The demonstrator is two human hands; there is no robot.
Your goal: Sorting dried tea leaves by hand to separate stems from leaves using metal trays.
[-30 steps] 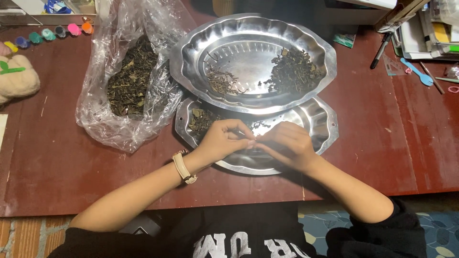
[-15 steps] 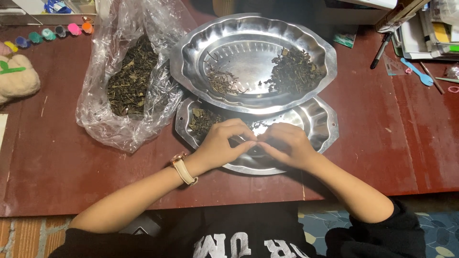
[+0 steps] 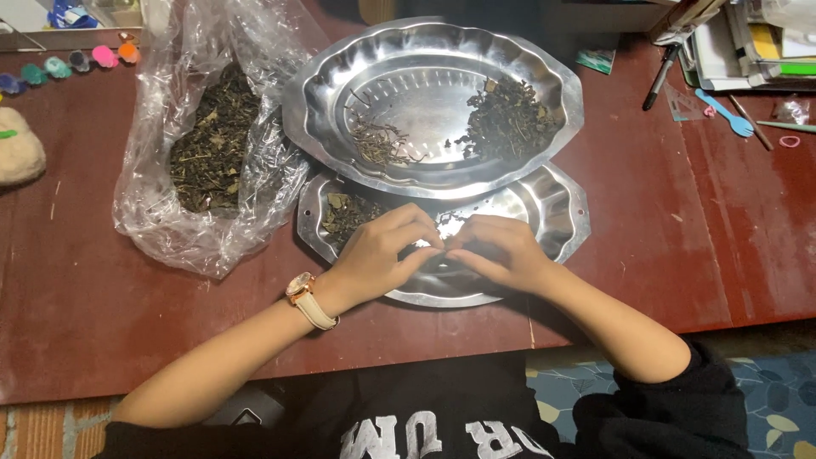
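Note:
My left hand (image 3: 381, 253) and my right hand (image 3: 495, 251) meet fingertip to fingertip over the lower steel tray (image 3: 561, 223), pinching a small dried sprig between them. A little heap of dried leaves (image 3: 342, 212) lies in that tray just left of my left hand. The upper steel tray (image 3: 314, 102) overlaps it at the back and holds a pile of dried stems (image 3: 379, 143) and a pile of dried leaves (image 3: 506, 119). My left wrist wears a watch with a cream strap (image 3: 308, 302).
A clear plastic bag (image 3: 204, 127) of dried leaves lies left of the trays on the red-brown table (image 3: 680, 238). Small paint pots (image 3: 68, 64) line the far left. A marker (image 3: 660, 78), a blue plastic spoon (image 3: 724, 110) and stacked papers (image 3: 748, 51) sit at the far right.
The view has shifted slightly, so everything sits a bit further left and higher. My fingers have worked at the sprig; both hands stay joined over the lower tray.

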